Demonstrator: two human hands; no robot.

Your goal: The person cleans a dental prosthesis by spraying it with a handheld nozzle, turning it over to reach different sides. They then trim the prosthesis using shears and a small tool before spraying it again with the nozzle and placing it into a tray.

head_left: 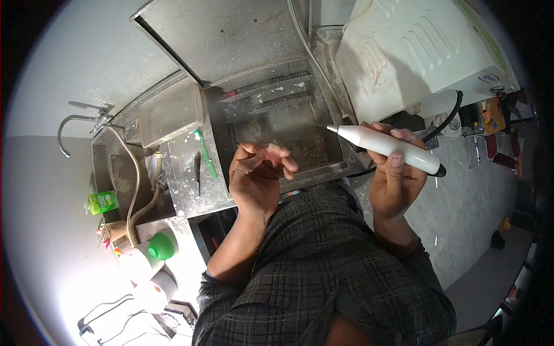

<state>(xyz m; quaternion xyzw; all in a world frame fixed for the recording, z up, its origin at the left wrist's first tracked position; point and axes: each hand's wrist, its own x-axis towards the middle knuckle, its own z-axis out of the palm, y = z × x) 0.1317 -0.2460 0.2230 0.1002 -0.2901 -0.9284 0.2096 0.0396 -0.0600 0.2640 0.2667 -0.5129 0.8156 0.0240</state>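
My left hand (pixel 254 187) is closed around a small pink denture (pixel 270 155) with pale teeth, held up over the front of a metal basin. Fingers cover part of the denture. In my right hand (pixel 398 167) is a white, tapered steam nozzle handpiece (pixel 375 141) with a metal tip and a black end cap. Its tip points left, toward the denture but apart from it. A faint white mist spreads from the tip over the basin. My thumb lies on the handpiece's body.
Left of the basin (pixel 340 173), a green toothbrush (pixel 206 153) and a dark slim tool (pixel 198 173) lie on the spattered counter (pixel 184 190). Further left are a faucet (pixel 75 124), a hose, a green packet (pixel 103 202) and a green bowl (pixel 163 245). A white machine (pixel 410 52) stands at upper right.
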